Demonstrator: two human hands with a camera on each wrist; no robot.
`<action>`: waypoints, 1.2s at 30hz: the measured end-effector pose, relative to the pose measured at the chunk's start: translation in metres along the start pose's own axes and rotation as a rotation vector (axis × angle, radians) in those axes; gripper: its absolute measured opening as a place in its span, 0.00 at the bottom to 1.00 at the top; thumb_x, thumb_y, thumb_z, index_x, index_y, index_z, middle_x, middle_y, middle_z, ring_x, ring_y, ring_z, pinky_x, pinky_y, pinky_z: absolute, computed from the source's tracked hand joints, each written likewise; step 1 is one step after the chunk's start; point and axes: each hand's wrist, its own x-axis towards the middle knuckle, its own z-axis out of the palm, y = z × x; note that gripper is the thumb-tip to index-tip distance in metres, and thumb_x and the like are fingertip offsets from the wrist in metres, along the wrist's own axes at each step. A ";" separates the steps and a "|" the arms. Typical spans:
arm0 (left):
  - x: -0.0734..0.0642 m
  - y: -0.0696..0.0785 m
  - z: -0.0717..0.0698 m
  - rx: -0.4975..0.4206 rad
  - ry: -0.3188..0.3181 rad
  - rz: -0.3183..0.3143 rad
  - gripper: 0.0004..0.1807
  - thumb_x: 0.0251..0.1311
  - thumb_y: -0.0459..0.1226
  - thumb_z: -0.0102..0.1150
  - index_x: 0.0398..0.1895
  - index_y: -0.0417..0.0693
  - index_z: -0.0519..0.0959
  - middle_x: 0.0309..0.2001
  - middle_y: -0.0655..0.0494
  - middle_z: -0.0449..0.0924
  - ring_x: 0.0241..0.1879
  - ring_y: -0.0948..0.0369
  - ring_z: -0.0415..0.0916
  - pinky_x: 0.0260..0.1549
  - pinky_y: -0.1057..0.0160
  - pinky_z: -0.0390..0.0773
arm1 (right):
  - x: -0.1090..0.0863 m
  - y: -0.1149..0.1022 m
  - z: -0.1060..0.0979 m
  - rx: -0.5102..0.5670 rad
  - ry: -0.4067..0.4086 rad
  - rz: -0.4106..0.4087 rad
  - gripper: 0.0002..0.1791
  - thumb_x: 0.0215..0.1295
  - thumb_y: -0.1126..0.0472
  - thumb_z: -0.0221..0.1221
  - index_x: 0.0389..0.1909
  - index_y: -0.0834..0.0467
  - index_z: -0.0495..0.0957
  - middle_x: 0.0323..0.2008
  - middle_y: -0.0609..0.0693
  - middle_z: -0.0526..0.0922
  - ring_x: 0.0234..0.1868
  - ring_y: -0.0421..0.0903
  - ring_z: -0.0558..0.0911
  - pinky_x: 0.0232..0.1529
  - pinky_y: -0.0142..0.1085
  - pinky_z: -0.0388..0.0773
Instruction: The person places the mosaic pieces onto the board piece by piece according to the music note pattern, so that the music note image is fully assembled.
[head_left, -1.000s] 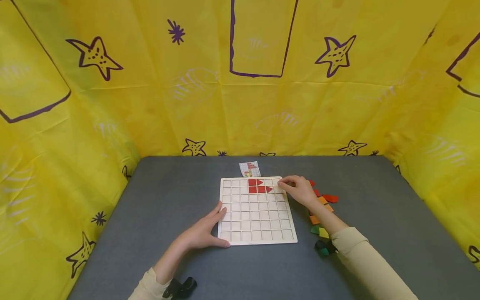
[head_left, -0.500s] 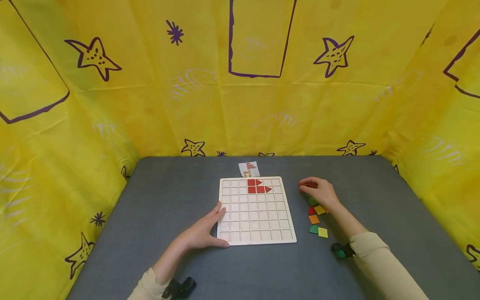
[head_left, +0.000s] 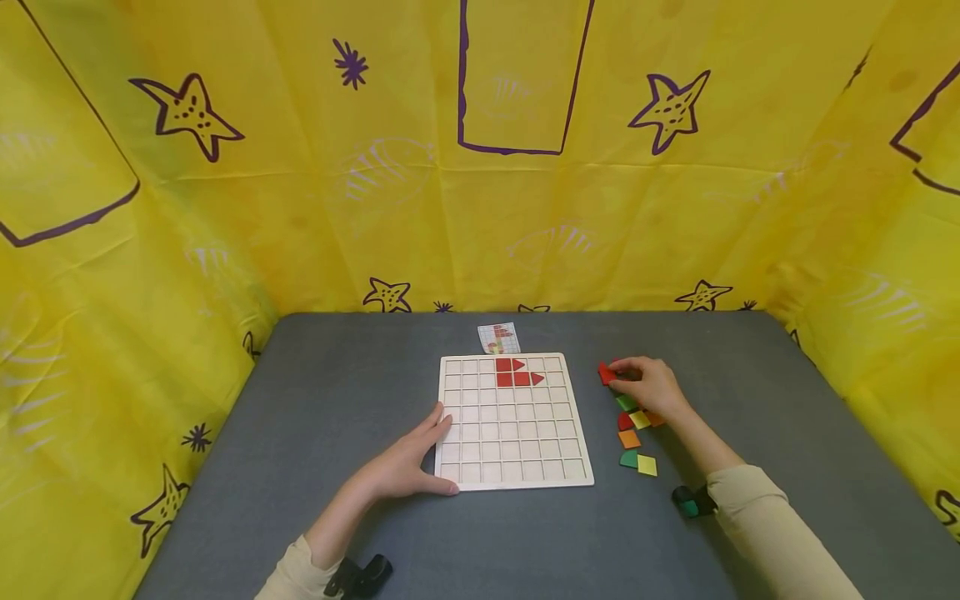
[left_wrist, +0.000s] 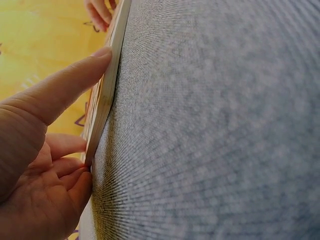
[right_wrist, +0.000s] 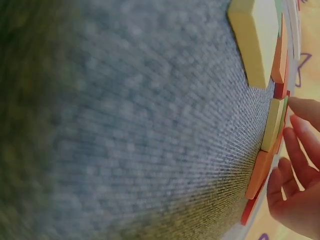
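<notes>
A pale gridded board lies mid-table, with red squares and red triangles in its two top rows. My left hand rests at its lower left corner, fingers along the left edge and thumb on the front edge. In the left wrist view the thumb presses the board's side. Right of the board, thumb and fingers of my right hand pinch a red piece low over the table. A green piece lies just below those fingertips.
A small pattern card lies behind the board. Loose pieces run down the right side, among them an orange square, a green piece and a yellow square. A yellow printed cloth surrounds the grey table.
My right hand has moved from the board's right edge to the loose pieces on the right, and a red piece now shows at its fingertips. The left hand stays on the board.
</notes>
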 end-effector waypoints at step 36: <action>0.001 -0.002 0.001 0.001 0.000 -0.011 0.57 0.43 0.51 0.73 0.74 0.43 0.51 0.76 0.46 0.37 0.74 0.47 0.44 0.66 0.44 0.55 | -0.001 -0.001 0.001 -0.085 -0.005 -0.007 0.18 0.56 0.54 0.67 0.42 0.62 0.82 0.39 0.59 0.84 0.44 0.57 0.72 0.49 0.51 0.65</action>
